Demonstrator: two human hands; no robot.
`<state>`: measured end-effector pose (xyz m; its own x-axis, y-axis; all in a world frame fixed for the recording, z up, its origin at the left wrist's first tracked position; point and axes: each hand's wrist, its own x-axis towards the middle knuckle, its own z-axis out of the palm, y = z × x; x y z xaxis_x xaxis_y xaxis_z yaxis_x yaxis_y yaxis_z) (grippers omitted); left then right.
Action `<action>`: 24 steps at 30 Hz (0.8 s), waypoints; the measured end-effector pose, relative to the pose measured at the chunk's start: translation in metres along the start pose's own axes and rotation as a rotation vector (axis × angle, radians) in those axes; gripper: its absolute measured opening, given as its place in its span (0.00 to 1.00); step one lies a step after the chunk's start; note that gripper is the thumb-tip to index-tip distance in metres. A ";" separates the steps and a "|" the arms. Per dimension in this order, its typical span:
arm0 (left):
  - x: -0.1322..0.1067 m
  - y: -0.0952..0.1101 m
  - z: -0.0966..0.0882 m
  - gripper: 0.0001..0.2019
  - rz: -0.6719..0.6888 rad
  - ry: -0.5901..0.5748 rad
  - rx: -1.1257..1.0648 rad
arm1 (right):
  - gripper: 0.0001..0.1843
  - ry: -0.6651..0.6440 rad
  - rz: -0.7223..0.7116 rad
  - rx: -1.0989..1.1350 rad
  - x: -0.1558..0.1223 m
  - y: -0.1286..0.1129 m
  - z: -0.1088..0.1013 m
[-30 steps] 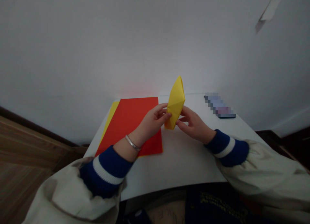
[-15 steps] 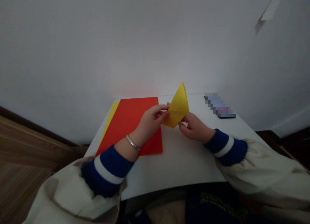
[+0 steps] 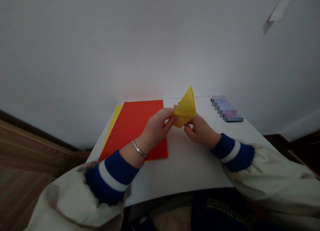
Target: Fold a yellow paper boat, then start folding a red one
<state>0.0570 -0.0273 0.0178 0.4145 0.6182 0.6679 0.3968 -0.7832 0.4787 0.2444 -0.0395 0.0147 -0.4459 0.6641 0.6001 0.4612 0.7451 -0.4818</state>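
A folded piece of yellow paper (image 3: 186, 108) is held up above the table between both hands, its pointed tip upward. My left hand (image 3: 160, 126), with a silver bangle at the wrist, pinches its left edge between thumb and fingers. From the right, my right hand (image 3: 198, 129) grips the lower right side; some of its fingers are hidden behind the paper. Below and to the left lies a red sheet (image 3: 140, 119) on top of a yellow sheet (image 3: 113, 119).
The white table (image 3: 185, 171) stands against a pale wall (image 3: 150, 44). A phone (image 3: 227, 109) with a blurred screen lies at the right back. Wooden panelling (image 3: 30, 157) is at the left.
The folded yellow paper has tilted and shifted slightly right, its lower part showing less. My left hand has moved a little right with it; my right hand has barely moved.
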 end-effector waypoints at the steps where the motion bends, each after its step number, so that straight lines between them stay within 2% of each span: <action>1: 0.000 0.000 0.000 0.13 0.004 -0.009 0.014 | 0.28 0.004 0.006 0.006 0.000 0.000 0.000; 7: 0.000 0.001 0.001 0.22 0.060 -0.055 0.059 | 0.31 0.053 0.035 0.079 -0.001 0.002 0.003; 11: 0.000 0.002 0.003 0.30 0.100 -0.045 0.163 | 0.27 0.122 0.064 0.071 -0.001 0.001 0.004; 15: -0.001 0.004 0.004 0.33 0.089 -0.054 0.235 | 0.23 0.127 0.043 0.036 0.000 -0.001 0.004; 19: -0.001 0.007 0.004 0.39 0.109 -0.038 0.215 | 0.23 0.142 0.073 0.046 0.002 -0.004 0.003; 24: -0.002 0.007 0.005 0.41 0.120 0.001 0.178 | 0.26 0.156 0.147 0.049 0.003 -0.008 0.002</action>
<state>0.0628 -0.0333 0.0169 0.4666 0.5210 0.7147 0.4832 -0.8270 0.2874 0.2379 -0.0428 0.0192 -0.2512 0.7511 0.6106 0.4729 0.6456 -0.5996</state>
